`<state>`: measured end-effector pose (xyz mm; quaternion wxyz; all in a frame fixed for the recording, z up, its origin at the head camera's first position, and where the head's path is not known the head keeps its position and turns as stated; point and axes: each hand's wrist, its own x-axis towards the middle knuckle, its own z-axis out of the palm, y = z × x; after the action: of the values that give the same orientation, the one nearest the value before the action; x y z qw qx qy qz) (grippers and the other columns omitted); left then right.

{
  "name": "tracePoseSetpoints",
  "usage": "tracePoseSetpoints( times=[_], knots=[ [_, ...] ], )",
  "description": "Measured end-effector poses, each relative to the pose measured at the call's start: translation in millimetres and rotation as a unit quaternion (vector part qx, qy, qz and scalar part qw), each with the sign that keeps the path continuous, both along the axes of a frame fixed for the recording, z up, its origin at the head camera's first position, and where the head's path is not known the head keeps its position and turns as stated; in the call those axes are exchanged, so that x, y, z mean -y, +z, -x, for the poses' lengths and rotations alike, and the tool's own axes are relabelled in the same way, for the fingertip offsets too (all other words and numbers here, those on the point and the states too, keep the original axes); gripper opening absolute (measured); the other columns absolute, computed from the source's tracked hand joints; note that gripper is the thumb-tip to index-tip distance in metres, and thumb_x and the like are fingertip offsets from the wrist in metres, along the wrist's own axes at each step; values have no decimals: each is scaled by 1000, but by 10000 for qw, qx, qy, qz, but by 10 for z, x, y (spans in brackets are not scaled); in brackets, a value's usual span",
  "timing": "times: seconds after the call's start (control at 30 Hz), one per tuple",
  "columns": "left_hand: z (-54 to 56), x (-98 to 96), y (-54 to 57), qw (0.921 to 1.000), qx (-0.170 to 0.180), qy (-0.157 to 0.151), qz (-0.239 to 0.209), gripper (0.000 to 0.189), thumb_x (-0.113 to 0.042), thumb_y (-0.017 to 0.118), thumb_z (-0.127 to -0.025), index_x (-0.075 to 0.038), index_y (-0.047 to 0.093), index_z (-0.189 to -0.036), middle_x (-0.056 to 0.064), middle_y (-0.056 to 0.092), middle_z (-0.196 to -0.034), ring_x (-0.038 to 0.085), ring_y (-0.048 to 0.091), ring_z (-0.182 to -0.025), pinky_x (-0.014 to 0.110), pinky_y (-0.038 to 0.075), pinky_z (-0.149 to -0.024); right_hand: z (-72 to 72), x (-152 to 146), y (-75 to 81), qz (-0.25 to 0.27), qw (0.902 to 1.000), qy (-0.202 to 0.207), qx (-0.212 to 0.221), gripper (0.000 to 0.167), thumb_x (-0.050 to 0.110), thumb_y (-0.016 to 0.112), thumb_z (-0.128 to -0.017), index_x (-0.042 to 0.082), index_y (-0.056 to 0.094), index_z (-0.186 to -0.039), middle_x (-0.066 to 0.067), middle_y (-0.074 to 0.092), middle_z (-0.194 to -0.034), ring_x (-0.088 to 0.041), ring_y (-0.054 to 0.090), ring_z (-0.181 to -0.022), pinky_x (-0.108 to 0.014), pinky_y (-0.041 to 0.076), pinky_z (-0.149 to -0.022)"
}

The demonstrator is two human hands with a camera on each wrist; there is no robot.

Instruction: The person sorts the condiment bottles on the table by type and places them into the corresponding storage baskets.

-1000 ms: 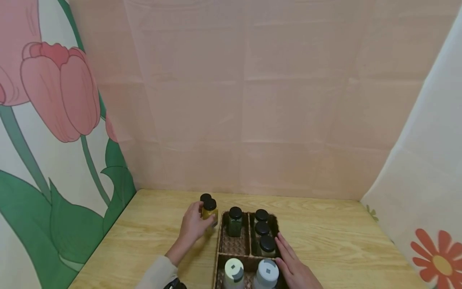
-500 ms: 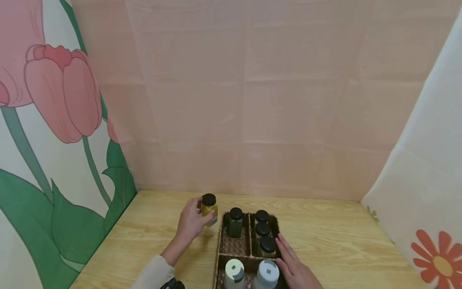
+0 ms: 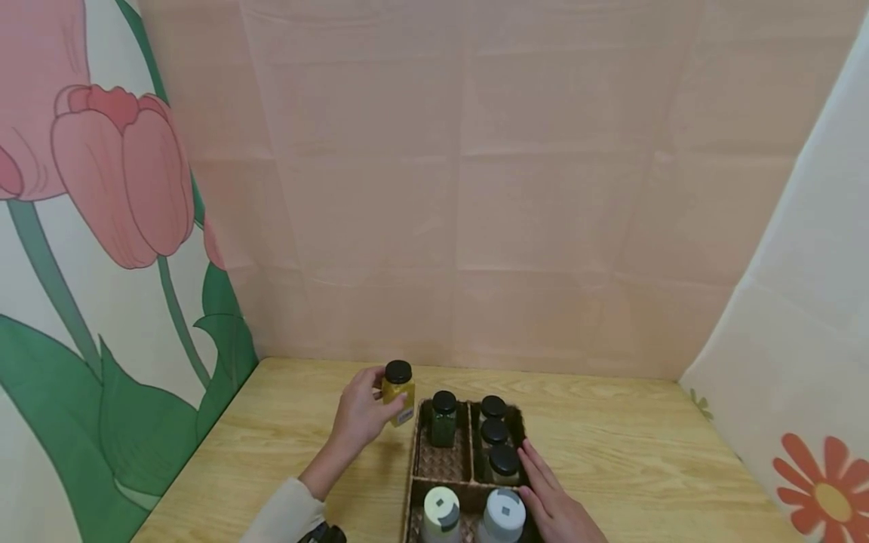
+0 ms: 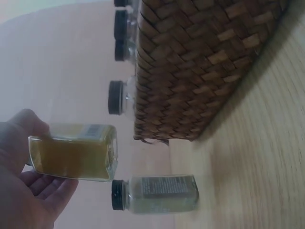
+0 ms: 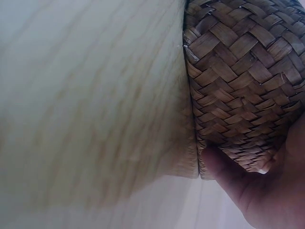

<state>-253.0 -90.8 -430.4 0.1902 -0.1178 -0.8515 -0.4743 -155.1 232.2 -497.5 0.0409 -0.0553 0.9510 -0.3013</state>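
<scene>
My left hand (image 3: 360, 411) grips a square glass spice jar (image 3: 397, 400) with a black lid and yellow-brown contents, up off the table to the left of the woven basket (image 3: 441, 461). In the left wrist view, thumb and fingers wrap the held jar (image 4: 74, 155), its label partly showing. A second spice jar (image 4: 162, 194) stands on the table beyond it; the head view hides this one. My right hand (image 3: 553, 498) rests along the basket's right side with fingers extended. The right wrist view has the thumb (image 5: 228, 174) against the woven wall (image 5: 243, 90).
A dark green jar (image 3: 443, 426) stands in the basket's back left compartment. Three black-lidded jars (image 3: 494, 431) line the back right one. Two pale-capped bottles (image 3: 441, 505) occupy the front section. Wood-grain table (image 3: 624, 445) surrounds the basket, with a pink cloth (image 3: 462, 188) behind.
The left hand has raised the yellow jar from beside the other jar on the table, shifting it slightly up and toward the basket. The right hand has stayed in place.
</scene>
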Motion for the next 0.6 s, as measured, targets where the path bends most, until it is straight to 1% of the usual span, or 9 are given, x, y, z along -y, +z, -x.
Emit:
tracePoseSetpoints(
  times=[0.1,0.37,0.5,0.6],
  knots=[
    [-19,-16,24,10000,40,-58,-18,47,-17,83,-83,1,64,-122,11,63,-108,27,64,-100,42,59,-87,4,-3,2,20,10000,3,17,68,51,46,-105,14,32,-160,-3,22,-168,-33,37,-146,-58,44,-105],
    [-78,-76,64,9996,20,-291,-16,44,-16,82,-84,-1,64,-122,10,64,-109,27,64,-102,40,60,-86,16,-30,-25,-66,9998,134,-148,68,50,48,-104,12,34,-159,-5,24,-168,-33,40,-144,-57,48,-101],
    [-102,-111,73,9990,44,-446,58,46,-19,82,-85,-1,64,-123,10,64,-110,27,65,-103,38,60,-86,1,-18,-20,-98,9997,104,-197,67,49,49,-104,12,35,-159,-4,25,-167,-31,40,-144,-56,48,-101],
    [-125,-139,72,9983,85,-548,198,49,-22,81,-86,-1,62,-127,9,64,-112,26,65,-104,35,59,-87,4,-16,-20,-95,9997,99,-211,67,50,48,-104,12,36,-158,-4,25,-167,-31,39,-145,-56,47,-102]
  ],
)
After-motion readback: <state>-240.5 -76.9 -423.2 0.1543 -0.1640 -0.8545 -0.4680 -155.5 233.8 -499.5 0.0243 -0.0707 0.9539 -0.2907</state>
